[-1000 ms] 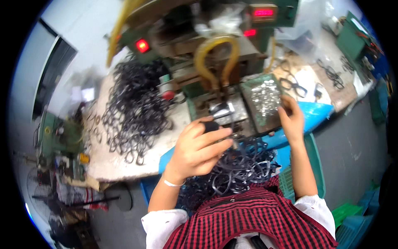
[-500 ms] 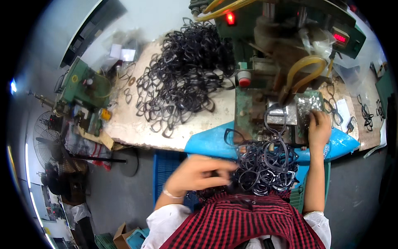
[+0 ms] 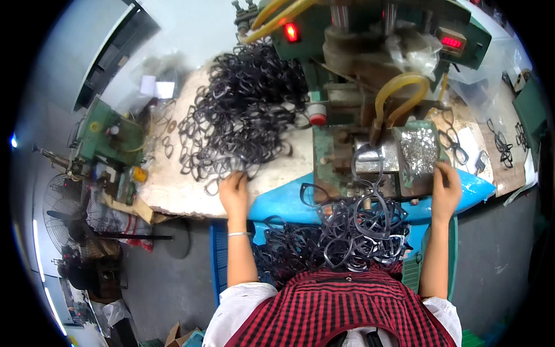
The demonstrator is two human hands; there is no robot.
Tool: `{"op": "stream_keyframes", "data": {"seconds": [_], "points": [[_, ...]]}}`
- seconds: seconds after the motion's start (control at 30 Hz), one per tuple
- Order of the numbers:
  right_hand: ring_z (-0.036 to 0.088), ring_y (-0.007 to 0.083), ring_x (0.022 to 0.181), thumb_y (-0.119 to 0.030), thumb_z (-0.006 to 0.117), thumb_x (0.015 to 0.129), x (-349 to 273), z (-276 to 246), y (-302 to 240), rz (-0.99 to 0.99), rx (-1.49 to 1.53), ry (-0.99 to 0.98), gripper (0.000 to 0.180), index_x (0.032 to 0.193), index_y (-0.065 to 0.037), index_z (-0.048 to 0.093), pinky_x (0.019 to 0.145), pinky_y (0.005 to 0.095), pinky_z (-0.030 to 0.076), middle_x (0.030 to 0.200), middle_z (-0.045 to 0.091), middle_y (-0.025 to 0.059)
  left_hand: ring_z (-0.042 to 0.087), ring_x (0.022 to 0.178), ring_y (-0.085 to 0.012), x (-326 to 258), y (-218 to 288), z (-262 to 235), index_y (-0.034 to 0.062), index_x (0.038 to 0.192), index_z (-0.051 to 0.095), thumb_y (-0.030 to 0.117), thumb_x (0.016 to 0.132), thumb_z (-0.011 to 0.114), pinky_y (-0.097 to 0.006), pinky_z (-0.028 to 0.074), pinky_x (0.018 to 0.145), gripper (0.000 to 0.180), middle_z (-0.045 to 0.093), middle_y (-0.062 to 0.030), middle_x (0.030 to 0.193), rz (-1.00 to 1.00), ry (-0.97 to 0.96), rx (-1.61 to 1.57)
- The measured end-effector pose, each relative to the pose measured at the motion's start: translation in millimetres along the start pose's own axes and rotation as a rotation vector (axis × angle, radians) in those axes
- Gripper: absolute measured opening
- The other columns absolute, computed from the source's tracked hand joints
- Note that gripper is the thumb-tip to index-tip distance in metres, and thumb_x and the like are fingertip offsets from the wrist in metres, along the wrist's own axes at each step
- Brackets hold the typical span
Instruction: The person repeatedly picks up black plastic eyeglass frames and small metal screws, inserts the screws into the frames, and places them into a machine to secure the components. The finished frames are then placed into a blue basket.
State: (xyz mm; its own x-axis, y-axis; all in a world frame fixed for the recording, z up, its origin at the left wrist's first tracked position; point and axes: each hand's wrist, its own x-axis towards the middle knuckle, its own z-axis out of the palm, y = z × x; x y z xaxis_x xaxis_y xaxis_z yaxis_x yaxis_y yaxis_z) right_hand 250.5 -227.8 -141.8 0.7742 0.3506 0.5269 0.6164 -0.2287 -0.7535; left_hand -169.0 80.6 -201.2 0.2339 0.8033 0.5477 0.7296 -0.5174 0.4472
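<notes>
A large heap of black plastic eyeglass frames (image 3: 248, 110) covers the left of the bench. My left hand (image 3: 234, 194) is at the heap's near edge, fingertips pinched on an eyeglass frame there. To the right, a green press machine (image 3: 329, 173) carries one eyeglass frame (image 3: 370, 165) at its metal block, under a yellow hose. My right hand (image 3: 446, 191) is at the right front corner of the machine bed with its fingers curled together; what they hold, if anything, is hidden. More eyeglass frames (image 3: 352, 234) lie piled in front of me, against my checked apron.
Blue plastic sheeting (image 3: 277, 199) covers the bench's front edge. Shiny scraps (image 3: 419, 147) lie on the machine bed. A red button (image 3: 317, 114) stands left of the press. Loose eyeglass frames (image 3: 504, 151) lie far right. Another green machine (image 3: 110, 136) and a fan (image 3: 63, 214) stand left.
My left hand has moved forward and left, from over the near pile to the heap on the bench. My right hand stays by the machine's right side. The whole view has shifted slightly.
</notes>
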Motion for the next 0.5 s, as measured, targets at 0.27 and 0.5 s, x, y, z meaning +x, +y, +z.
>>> {"op": "stream_keyframes", "data": {"seconds": [0.27,0.5], "points": [[0.066,0.0188,0.093,-0.002,0.07,0.087,-5.1,-21.1,-50.0,0.084,0.188,-0.141,0.013,0.1,0.001,0.073,0.086,0.0293,0.05,0.101,0.072,0.0094,0.063,0.073,-0.0231,37.0,80.0,-16.1,0.0003,0.105,0.07,0.019,0.098,0.063,-0.034,0.048,0.066,0.021,0.068,-0.014,0.083,-0.078,-0.146,-0.28],[0.07,0.0215,0.093,-0.003,0.074,0.081,32.5,62.4,-122.5,0.069,0.585,-0.31,0.03,0.111,0.001,0.069,0.084,0.0321,0.054,0.096,0.072,0.0106,0.061,0.083,-0.0101,32.3,132.2,18.9,0.0003,0.109,0.063,0.012,0.103,0.06,-0.025,0.05,0.072,0.014,0.066,-0.0048,0.097,-0.109,-0.204,-0.865]]}}
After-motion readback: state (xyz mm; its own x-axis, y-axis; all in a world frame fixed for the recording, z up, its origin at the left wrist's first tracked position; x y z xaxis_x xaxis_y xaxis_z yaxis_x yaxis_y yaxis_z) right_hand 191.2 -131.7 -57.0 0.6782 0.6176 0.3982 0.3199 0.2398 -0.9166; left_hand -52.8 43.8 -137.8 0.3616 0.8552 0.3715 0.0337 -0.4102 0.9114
